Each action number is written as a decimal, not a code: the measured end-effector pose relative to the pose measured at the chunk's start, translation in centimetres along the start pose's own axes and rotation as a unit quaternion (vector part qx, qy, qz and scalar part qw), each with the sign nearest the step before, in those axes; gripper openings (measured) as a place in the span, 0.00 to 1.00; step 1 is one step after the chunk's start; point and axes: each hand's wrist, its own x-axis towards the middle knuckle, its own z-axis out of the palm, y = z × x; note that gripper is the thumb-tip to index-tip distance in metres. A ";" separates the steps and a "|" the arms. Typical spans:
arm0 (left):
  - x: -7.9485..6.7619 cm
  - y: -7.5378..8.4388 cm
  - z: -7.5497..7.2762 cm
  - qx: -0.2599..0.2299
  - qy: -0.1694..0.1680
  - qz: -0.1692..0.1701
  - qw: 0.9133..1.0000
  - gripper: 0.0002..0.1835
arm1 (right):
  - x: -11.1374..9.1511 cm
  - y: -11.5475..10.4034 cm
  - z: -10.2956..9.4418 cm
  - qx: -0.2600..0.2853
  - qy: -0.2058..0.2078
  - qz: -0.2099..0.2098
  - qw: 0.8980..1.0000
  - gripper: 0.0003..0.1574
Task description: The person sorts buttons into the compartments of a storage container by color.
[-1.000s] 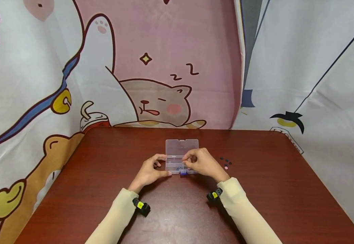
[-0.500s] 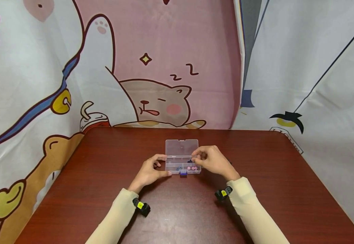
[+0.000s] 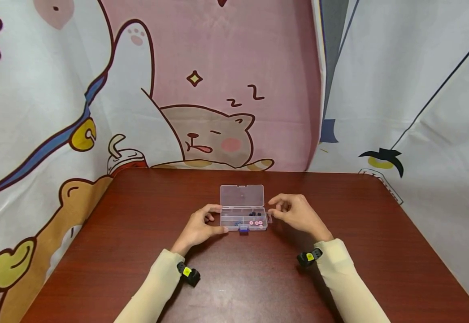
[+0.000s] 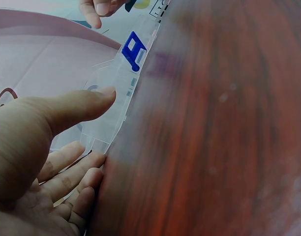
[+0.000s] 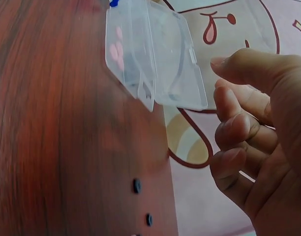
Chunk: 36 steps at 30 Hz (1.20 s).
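A clear plastic compartment box (image 3: 230, 211) sits on the table, its lid (image 3: 241, 195) raised at the back and a blue latch (image 4: 134, 50) at the front. My left hand (image 3: 200, 228) holds the box's left end, thumb at the front corner and fingers toward the back. Inside lie pink rings (image 3: 255, 223), black pieces (image 3: 254, 214) and small blue pieces (image 3: 237, 223) in separate compartments. Just beyond the box's right end, my right hand (image 3: 299, 214) hovers with fingers loosely bent; in the right wrist view nothing shows between its thumb and fingers.
Loose black button-like discs (image 5: 136, 186) lie on the table to the right of the box; my right hand hides them in the head view. A clear tab (image 3: 269, 217) sticks out from the box's right end. Behind the brown table (image 3: 158, 197) hangs a cartoon-printed cloth (image 3: 283, 89).
My right hand has moved right, from over the compartments to beside the box, uncovering the pink and black pieces inside. It now covers the loose discs. My left hand keeps its hold.
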 end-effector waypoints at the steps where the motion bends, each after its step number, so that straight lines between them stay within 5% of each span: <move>1: 0.0 0.0 0.0 0.000 0.000 0.000 1.000 0.36 | -0.1 0.2 -0.2 -0.001 0.003 0.003 1.000 0.13; 18: 0.0 0.0 0.0 0.003 -0.003 0.004 1.000 0.35 | -1.9 3.6 -3.3 -0.005 0.013 0.055 0.998 0.21; 36: 0.1 0.0 -0.1 0.004 -0.002 0.003 1.000 0.35 | -3.8 7.7 -4.0 -0.038 0.006 0.099 0.994 0.20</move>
